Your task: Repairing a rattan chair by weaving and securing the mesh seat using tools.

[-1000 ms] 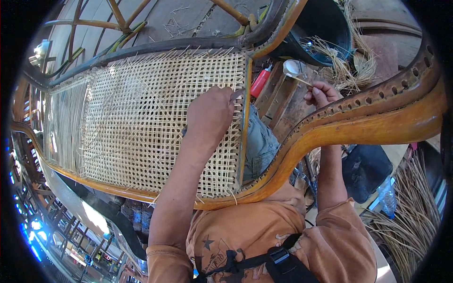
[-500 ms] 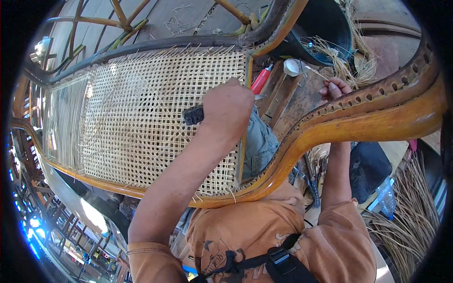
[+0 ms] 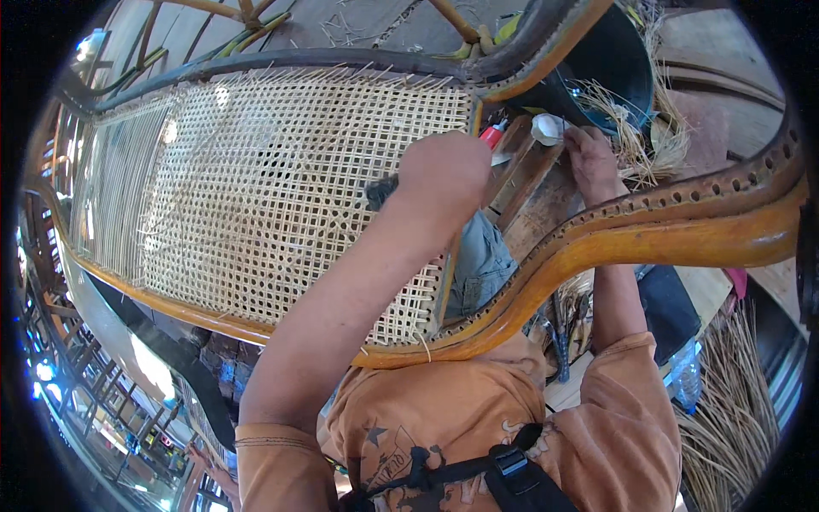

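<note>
right hand (image 3: 591, 160): moved in beside white cup (image 3: 547, 130); its grip i cannot tell
left hand (image 3: 446, 175): clamped on dark-handled tool (image 3: 380, 193), left of cup
cup: could tip if nudged

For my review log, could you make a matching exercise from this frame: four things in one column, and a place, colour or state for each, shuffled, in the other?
Column one
1. cane panel
2. left hand
3. right hand
4. bucket

Column two
A. fingers close beside the white cup
B. dark, with loose strands at its mouth
C. pale, woven, full of small openings
D. closed around a dark-handled tool

Right pairs: 1-C, 2-D, 3-A, 4-B
</note>
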`<control>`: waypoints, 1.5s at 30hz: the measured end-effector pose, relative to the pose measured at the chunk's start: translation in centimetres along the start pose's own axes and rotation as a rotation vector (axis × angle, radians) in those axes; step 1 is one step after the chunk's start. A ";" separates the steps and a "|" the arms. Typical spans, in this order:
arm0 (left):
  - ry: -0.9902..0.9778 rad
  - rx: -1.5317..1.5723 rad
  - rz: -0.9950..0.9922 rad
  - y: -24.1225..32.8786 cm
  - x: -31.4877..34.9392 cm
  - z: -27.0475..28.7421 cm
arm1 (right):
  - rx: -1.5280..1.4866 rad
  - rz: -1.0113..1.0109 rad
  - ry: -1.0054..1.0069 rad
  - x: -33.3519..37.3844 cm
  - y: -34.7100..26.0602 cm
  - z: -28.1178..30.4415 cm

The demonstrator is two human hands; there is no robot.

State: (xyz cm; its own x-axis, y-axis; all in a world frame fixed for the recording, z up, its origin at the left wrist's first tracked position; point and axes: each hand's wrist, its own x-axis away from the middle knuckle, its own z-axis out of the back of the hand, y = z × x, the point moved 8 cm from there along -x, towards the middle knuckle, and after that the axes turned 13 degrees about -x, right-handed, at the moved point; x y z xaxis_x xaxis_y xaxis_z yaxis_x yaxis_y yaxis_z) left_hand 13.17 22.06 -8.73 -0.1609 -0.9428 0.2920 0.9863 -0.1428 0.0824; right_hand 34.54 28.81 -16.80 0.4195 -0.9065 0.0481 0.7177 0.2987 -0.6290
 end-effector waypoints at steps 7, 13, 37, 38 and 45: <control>-0.243 0.199 0.341 -8.6 8.4 0.8 | -0.282 0.134 -0.050 0.7 -10.1 1.2; -0.331 0.156 0.320 -7.7 12.9 -0.2 | -0.402 0.283 -0.348 -0.1 -17.0 -5.6; -0.373 0.497 0.345 -9.7 12.6 -3.5 | -0.545 0.129 -0.301 0.1 -14.1 -6.0; -0.376 0.504 0.344 -9.7 12.6 -3.4 | -0.566 0.058 -0.303 0.2 -13.5 -6.1; -0.425 0.497 0.324 -9.8 12.5 -3.8 | -0.766 -0.156 -0.361 -0.5 -13.3 -6.8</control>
State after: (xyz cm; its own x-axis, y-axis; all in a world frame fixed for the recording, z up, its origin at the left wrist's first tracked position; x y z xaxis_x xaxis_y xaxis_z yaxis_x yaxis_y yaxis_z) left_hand 1.62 10.56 -9.47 0.0367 -0.7017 0.7115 0.8703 0.3724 0.3224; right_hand 21.07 23.24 -13.73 0.5920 -0.7310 0.3394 0.2629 -0.2229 -0.9387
